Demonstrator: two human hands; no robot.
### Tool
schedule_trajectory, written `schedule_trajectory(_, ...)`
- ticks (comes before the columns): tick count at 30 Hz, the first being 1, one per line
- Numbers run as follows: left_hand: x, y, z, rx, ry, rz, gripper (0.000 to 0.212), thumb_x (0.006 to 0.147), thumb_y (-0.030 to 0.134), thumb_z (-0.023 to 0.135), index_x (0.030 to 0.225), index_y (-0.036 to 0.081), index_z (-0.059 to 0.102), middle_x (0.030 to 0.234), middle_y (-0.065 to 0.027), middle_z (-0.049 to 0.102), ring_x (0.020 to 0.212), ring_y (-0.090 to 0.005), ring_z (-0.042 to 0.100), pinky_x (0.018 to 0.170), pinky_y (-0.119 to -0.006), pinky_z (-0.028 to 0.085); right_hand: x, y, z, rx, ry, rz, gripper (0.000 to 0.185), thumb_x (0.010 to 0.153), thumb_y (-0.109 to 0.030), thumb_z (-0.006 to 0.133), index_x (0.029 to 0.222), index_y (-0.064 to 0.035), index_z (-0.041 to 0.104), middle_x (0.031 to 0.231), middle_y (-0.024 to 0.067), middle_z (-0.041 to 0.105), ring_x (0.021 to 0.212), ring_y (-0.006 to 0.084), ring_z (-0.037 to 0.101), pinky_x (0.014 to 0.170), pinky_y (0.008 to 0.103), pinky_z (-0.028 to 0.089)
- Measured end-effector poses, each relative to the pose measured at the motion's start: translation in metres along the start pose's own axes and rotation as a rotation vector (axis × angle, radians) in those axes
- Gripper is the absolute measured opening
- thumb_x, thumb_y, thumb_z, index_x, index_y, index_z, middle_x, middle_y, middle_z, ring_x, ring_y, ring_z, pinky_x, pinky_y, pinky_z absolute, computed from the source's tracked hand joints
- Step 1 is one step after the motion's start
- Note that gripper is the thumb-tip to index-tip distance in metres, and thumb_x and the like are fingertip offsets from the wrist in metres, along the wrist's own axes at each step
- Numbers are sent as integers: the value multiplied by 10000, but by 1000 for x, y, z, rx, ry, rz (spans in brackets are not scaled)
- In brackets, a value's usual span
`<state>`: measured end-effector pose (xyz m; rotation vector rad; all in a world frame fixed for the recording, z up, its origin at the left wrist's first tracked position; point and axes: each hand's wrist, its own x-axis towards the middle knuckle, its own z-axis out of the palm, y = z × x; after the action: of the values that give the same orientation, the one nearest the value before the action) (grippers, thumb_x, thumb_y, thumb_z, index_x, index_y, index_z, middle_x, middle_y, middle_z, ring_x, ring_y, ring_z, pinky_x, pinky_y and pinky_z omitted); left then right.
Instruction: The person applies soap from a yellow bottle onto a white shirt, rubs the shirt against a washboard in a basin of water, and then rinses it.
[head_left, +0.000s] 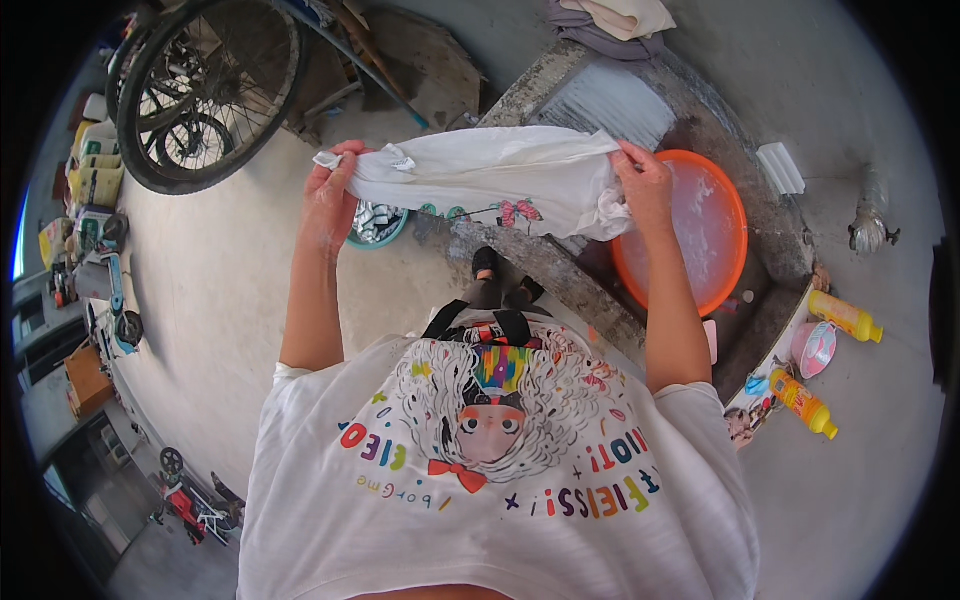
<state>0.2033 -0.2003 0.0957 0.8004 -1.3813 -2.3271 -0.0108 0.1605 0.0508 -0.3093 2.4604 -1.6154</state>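
A wet-looking white garment (480, 165) with a pink flower design near its lower edge is stretched between my two hands. My left hand (330, 187) grips one end, close to a small white tag. The other end is pinched in my right hand (643, 180), and a bunched fold hangs beside it. Behind my right forearm, an orange basin (742, 217) of cloudy water stands in a concrete sink (559, 71). Partly hidden below the garment, a teal basin (379, 241) with silvery and dark contents sits on the floor.
A ridged washboard surface (611, 105) slopes inside the sink, with folded cloths (615, 19) beyond. Yellow bottles (846, 316) and a pink-and-white tub (814, 349) line the right ledge. A metal tap (874, 225) is at the far right. A bicycle wheel (214, 97) stands upper left.
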Motion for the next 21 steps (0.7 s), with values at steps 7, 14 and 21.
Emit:
schedule_trajectory(7, -2, 34, 11, -50, -54, 87, 249, 1035, 228, 550, 1129, 14, 634, 1069, -106, 684, 1020, -204, 645, 962, -353, 501, -1, -83, -48, 130, 97, -174, 270, 921, -175, 712, 1129, -4, 721, 962, 17, 687, 836, 109, 619, 760, 257, 496)
schedule_trajectory(14, -6, 78, 22, -74, -73, 167, 314, 1042, 260, 537, 1191, -3, 623, 1155, -107, 669, 1114, -207, 620, 1029, -366, 471, 1, -166, -86, -402, 258, -585, 211, 904, -126, 691, 1085, -29, 737, 897, 40, 715, 824, 83, 623, 742, 258, 498)
schedule_trajectory(21, -5, 79, 32, -102, -133, 167, 333, 1036, 254, 551, 1208, -23, 618, 1173, -107, 656, 1169, -195, 583, 1042, -353, 455, 30, -218, -92, 433, 265, -472, 217, 921, -116, 674, 1073, 30, 729, 943, 17, 702, 824, 94, 620, 752, 247, 512)
